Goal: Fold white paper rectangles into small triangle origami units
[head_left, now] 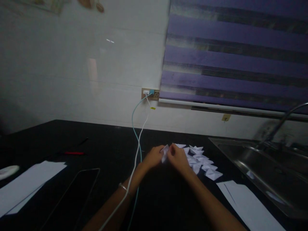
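A small piece of folded white paper (165, 153) is held up between my two hands, a little above the dark countertop. My left hand (154, 156) pinches it from the left side. Closed fingers of my right hand (177, 156) meet its right edge; the fingertips are partly hidden. Just right of my right hand lie several folded white paper boats (202, 159), set close together in rows.
White paper sheets lie at left (31, 183) and a paper stack (250, 205) at right. A phone (72, 199), a red pen (74, 153) and a steel sink (271, 173) flank me. A white cable (136, 157) crosses my left forearm from the wall socket (155, 94).
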The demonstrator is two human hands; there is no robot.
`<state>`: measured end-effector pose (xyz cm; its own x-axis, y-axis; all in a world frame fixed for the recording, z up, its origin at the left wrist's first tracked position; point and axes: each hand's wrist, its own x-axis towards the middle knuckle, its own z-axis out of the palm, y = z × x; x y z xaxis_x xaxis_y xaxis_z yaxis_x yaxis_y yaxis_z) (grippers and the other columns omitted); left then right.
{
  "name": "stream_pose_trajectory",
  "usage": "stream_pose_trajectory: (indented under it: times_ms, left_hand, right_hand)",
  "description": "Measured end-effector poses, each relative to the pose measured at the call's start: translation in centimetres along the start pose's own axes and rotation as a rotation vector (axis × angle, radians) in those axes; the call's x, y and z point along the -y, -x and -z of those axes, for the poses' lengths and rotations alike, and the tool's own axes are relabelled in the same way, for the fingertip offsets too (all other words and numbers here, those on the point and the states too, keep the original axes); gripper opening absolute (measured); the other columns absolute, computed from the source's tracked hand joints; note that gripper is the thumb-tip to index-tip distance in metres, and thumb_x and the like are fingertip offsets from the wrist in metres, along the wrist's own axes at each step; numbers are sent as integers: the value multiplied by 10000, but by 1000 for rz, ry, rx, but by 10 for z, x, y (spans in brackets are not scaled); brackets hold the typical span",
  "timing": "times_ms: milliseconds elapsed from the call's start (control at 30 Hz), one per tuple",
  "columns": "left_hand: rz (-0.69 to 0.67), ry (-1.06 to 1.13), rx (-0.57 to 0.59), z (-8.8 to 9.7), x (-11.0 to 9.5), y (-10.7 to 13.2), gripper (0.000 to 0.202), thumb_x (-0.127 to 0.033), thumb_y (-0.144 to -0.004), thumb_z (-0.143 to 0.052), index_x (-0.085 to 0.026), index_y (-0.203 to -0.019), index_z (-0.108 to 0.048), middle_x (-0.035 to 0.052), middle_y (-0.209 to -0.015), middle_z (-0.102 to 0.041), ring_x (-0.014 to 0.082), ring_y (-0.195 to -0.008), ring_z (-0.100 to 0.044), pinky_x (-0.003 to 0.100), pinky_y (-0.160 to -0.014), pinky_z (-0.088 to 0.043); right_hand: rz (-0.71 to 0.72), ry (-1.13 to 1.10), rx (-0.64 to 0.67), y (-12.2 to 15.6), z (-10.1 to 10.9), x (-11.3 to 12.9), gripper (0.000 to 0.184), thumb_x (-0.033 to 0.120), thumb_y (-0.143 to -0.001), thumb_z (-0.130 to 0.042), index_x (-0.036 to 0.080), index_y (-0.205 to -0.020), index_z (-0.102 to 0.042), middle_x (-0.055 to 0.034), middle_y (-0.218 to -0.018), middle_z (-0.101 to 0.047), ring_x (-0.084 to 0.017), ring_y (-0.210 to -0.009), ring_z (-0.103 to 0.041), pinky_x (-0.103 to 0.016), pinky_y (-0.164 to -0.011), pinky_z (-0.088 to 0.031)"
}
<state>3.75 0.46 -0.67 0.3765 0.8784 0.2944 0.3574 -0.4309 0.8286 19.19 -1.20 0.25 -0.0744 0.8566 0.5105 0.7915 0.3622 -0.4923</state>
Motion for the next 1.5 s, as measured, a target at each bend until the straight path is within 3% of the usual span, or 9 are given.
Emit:
stream_pose_trajectory:
  times_ms: [233,500,600,667,733,933,1133,1333,1500]
  left_hand:
    - [-70,204,2,-2,10,-7,276,-295,-838,-502,-134,-1002,-656,71,-969,-671,190,-866,-594,273,-769,-428]
    - [87,514,27,-2,9,-8,477,-397,-745,-641,-145,-1140,-553,52,-858,-637,117,-606,-561,198,-494,-350]
    - [157,703,117,2,9,-6,566,-432,-726,-651,-173,-1206,-499,75,-955,-621,149,-715,-613,190,-490,-357]
    - [193,810,151,4,7,-6,539,-545,-788,-541,-170,-1176,-526,86,-991,-607,160,-795,-618,199,-537,-385]
    - [295,760,166,5,5,-6,612,-658,-800,-429,-126,-1054,-592,70,-846,-603,131,-674,-575,205,-509,-356]
    - [139,584,258,8,-4,1,439,-517,-771,-599,-81,-781,-656,3,-664,-550,92,-582,-451,225,-542,-330]
    - [151,682,250,14,-8,7,379,-459,-761,-640,-86,-819,-677,42,-729,-623,97,-616,-523,207,-578,-350]
    - [114,749,261,17,-8,7,402,-418,-767,-644,-76,-976,-670,124,-864,-677,167,-755,-621,220,-623,-394]
    - [110,719,234,18,-5,6,390,-390,-770,-647,-79,-1004,-658,134,-881,-681,161,-734,-627,213,-593,-388]
  right_hand:
    - [-43,-101,-8,2,-4,-3,26,233,-765,-522,207,-767,-525,11,-611,-547,-143,-556,-482,-243,-524,-278]
    - [30,-243,-123,-1,0,-2,155,182,-766,-476,183,-829,-618,-31,-754,-630,-171,-681,-542,-260,-630,-374]
    - [29,-256,-160,-1,-1,-2,192,189,-788,-470,181,-877,-639,-47,-803,-648,-182,-707,-554,-272,-658,-395]
    - [54,-242,-169,-1,0,0,200,196,-801,-470,181,-892,-648,-57,-826,-652,-187,-721,-557,-280,-672,-404]
    - [104,-241,-151,0,1,2,205,183,-801,-472,181,-900,-652,-63,-850,-654,-192,-754,-566,-287,-699,-413]
    - [229,-328,-114,2,0,1,256,105,-712,-514,177,-912,-656,-65,-889,-656,-207,-847,-590,-319,-762,-444]
    - [-5,-549,-58,-1,-2,1,261,157,-703,-546,186,-944,-642,-60,-893,-655,-189,-731,-605,-288,-615,-471]
    - [-141,-962,280,-10,4,-9,348,234,-709,-569,223,-1057,-576,-35,-925,-649,-134,-583,-583,-270,-545,-466]
    - [-296,-935,256,-17,8,-19,237,365,-739,-592,190,-892,-642,-1,-697,-608,-138,-616,-571,-227,-521,-406]
